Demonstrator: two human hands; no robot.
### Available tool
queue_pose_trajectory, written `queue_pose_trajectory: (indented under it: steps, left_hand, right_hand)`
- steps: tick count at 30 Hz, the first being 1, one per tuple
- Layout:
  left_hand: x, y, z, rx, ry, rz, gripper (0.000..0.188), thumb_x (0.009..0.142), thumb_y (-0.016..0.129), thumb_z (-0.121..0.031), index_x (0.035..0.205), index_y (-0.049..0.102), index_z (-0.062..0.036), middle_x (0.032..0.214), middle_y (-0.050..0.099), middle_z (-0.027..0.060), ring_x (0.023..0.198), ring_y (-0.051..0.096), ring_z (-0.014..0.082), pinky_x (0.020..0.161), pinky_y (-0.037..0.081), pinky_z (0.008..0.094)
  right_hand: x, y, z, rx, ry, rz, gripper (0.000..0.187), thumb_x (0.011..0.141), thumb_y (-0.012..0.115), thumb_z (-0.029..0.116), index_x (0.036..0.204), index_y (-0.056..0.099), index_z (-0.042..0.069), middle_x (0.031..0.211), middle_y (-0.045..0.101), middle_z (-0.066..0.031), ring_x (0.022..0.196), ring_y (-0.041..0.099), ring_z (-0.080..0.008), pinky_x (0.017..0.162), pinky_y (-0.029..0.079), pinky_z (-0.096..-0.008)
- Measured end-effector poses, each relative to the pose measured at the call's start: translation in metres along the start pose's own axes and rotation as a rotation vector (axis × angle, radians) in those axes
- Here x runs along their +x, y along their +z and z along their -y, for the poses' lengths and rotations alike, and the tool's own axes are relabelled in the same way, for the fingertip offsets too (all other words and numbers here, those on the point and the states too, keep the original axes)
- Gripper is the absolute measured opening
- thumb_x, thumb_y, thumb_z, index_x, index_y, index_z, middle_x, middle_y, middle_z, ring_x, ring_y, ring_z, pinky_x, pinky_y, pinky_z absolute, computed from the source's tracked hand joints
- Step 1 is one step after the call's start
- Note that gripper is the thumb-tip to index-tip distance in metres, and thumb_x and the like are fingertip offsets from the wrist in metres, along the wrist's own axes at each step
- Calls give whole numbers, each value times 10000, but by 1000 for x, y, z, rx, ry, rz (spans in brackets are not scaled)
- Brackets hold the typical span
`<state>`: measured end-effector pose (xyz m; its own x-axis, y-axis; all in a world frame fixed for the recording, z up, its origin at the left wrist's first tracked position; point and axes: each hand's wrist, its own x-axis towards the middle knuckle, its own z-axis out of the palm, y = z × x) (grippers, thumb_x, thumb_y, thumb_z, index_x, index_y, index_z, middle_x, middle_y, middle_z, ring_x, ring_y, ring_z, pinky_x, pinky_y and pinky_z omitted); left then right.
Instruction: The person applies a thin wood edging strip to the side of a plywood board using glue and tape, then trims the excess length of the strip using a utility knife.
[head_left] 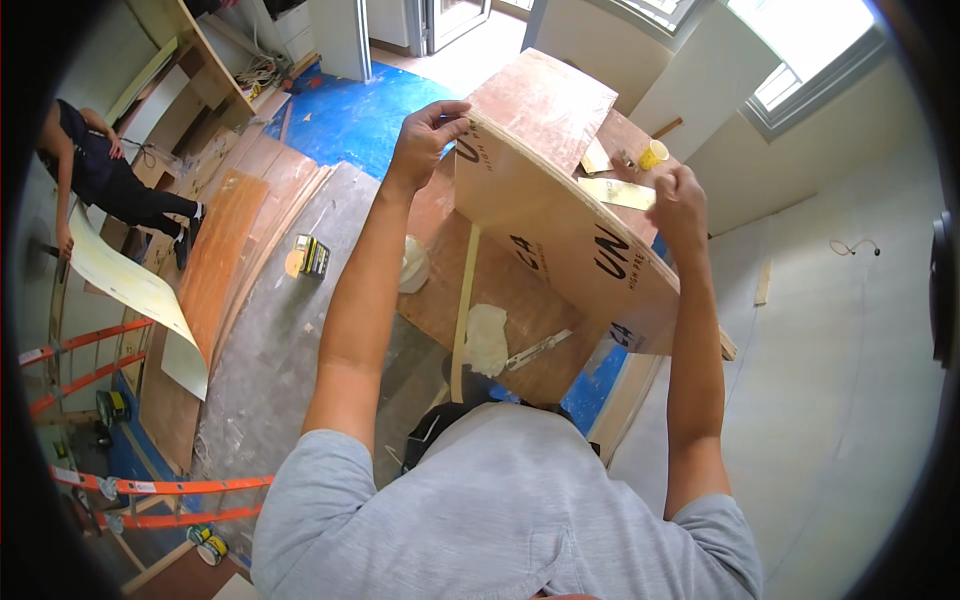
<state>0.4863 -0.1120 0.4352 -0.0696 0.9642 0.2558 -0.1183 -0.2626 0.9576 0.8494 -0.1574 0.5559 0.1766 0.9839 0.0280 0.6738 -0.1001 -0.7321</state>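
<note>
A panel with layered plywood edges and a tan face printed in black (pixel 560 235) stands tilted on edge over a brown board work surface (pixel 435 305). At its far left corner my left hand (pixel 432 140) is closed, thumb and fingers gripping the edge. My right hand (pixel 680 212) is closed near the panel's far long edge, by a pale yellow strip (pixel 617 192); what its fingers hold is hidden. Nearer me a narrow pale strip (pixel 466 310) reaches down from the panel. Beside it lie a crumpled white cloth or bag (pixel 487 340) and a slim silver tool (pixel 538 350).
Beyond the panel are another plywood piece (pixel 545 95) and a yellow cup (pixel 653 154). On the left, a person (pixel 120 170) holds a curved pale sheet (pixel 135 285) beside stacked boards (pixel 225 230). An orange ladder (pixel 190 487) lies lower left; a yellow-black box (pixel 312 257) sits on a grey surface.
</note>
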Motion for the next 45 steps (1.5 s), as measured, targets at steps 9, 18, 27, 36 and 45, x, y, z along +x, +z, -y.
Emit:
queue_pose_trajectory:
  steps: [9,18,27,36,45]
  left_hand:
    - [-20,22,-20,973,527,-16,370,967,735,-270,1300,729,-109,1359,658,129,1247,600,339,1049,482,462]
    - [-76,125,-25,1307,669,219,502,879,731,-227,1349,675,-60,1423,627,181,1457,452,389,1236,275,557]
    - [-148,161,-32,557,617,621,297,868,746,-103,1165,751,-76,1157,757,111,1076,716,319,1004,531,462]
    - [-288,65,100,983,-362,113,211,932,720,-210,975,692,-6,908,709,219,842,689,426,733,527,500]
    - [-296,79,156,1060,-637,-22,399,894,771,-284,1082,581,13,1022,688,294,958,684,495,812,535,566]
  right_hand:
    - [-79,-15,-61,-251,-710,-27,307,934,740,250,1150,674,43,1059,734,-150,893,720,-375,785,557,-439]
    - [-95,-2,-67,-405,-498,-25,353,951,693,202,1296,653,137,1154,741,-123,881,709,-391,819,550,-468]
    - [-79,6,-96,-329,-734,-222,286,914,728,136,1197,764,120,1142,753,-115,836,722,-371,743,567,-441]
    - [-65,17,-108,-176,-711,-308,214,888,785,139,1102,795,140,1108,786,-40,893,757,-259,793,583,-356]
    - [-72,4,-77,-543,-406,-77,360,917,756,393,1195,730,166,1009,774,-123,903,741,-342,808,553,-450]
